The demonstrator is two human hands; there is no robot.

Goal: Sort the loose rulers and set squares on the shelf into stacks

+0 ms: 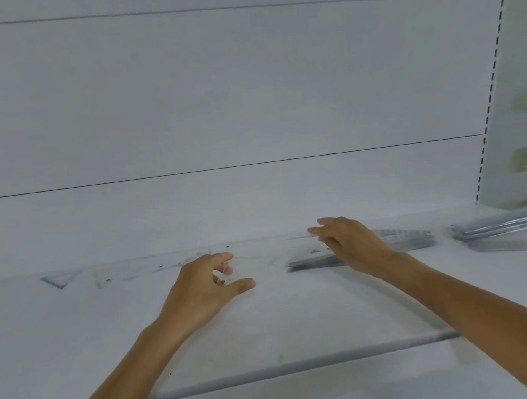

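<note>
Both hands are over the white shelf (294, 320). My left hand (206, 287) is half curled, thumb and forefinger spread in a C over a see-through piece I can barely make out, so I can't tell if I've got hold of it. My right hand (348, 243) is stretched nearly straight, fingertips at the end of a clear ruler (274, 239) lying along the foot of the back wall (249, 92). Can't tell if that's a pinch either. Under that wrist is a stack of rulers (315, 262), with a second stack (502, 234) further right, apart from it. Loose clear rulers (131, 273) and a small set square (60, 280) sit off to the left by the back edge. Bare shelf runs from my hands to the front lip (266, 373).
</note>
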